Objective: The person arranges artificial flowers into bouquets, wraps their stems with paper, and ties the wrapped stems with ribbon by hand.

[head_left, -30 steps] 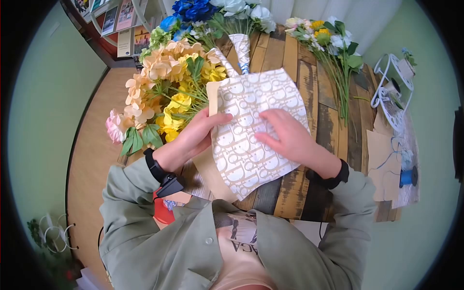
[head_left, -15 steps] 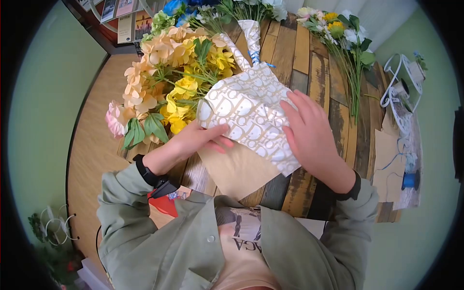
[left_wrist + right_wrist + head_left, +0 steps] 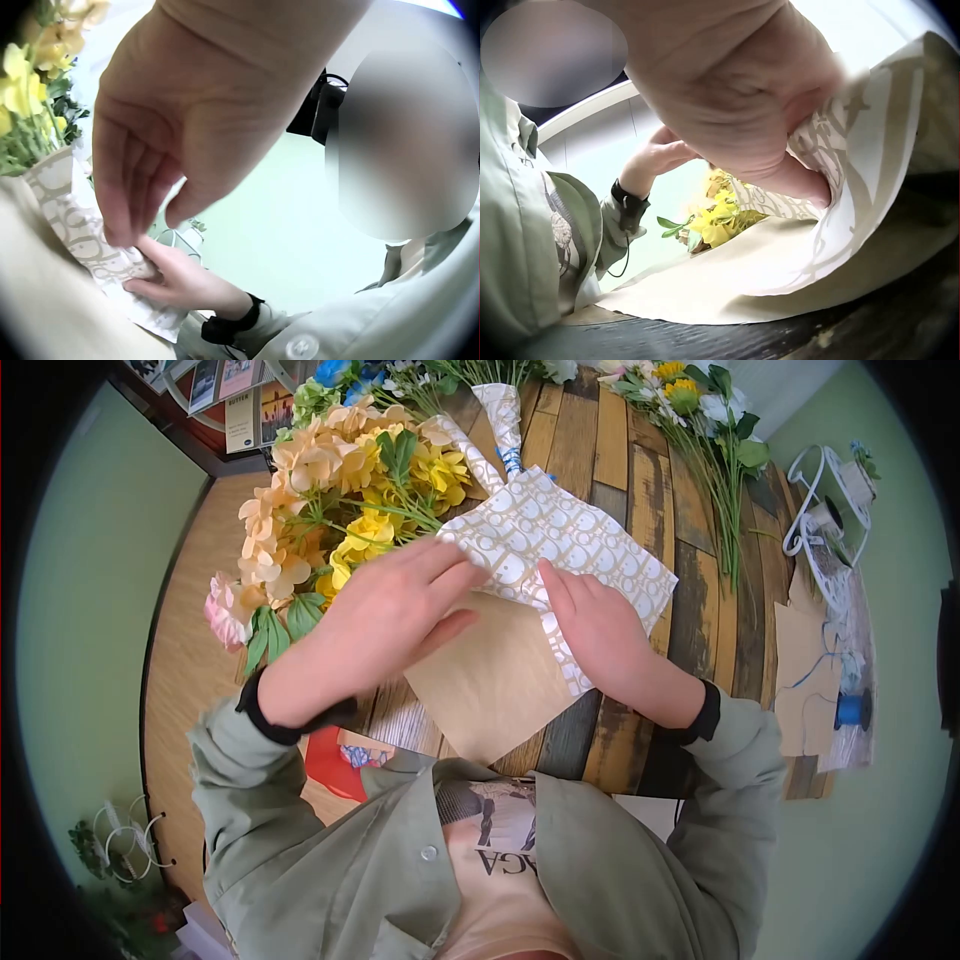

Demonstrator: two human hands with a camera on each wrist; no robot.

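Your plank table (image 3: 620, 745) is the biggest thing here. On its left side lies a thick bunch of peach and yellow flowers (image 3: 365, 535), its stems running to the edge of the sheet of patterned paper (image 3: 600, 540) in front of you. That white-and-tan sheet overlaps a plain brown sheet (image 3: 490, 680), which shows bare on the side nearer your body. A loose, long-stemmed bunch (image 3: 705, 470) lies well apart, on the table's far right.

Your left hand (image 3: 395, 610) hangs over the left part of the paper, palm down. Its fingers sit close together and loosely bent, with the thumb standing off from them; they have hold of nothing, and you cannot tell whether the tips touch the paper. Your right hand (image 3: 610, 635) rests on the patterned paper farther right, thumb and fingers spread apart and the fingers fairly straight. Its thumb (image 3: 814, 191) presses against the printed side, where the sheet curls up beside it.

Smallest, near the table's right edge, is a blue spool (image 3: 853, 710).
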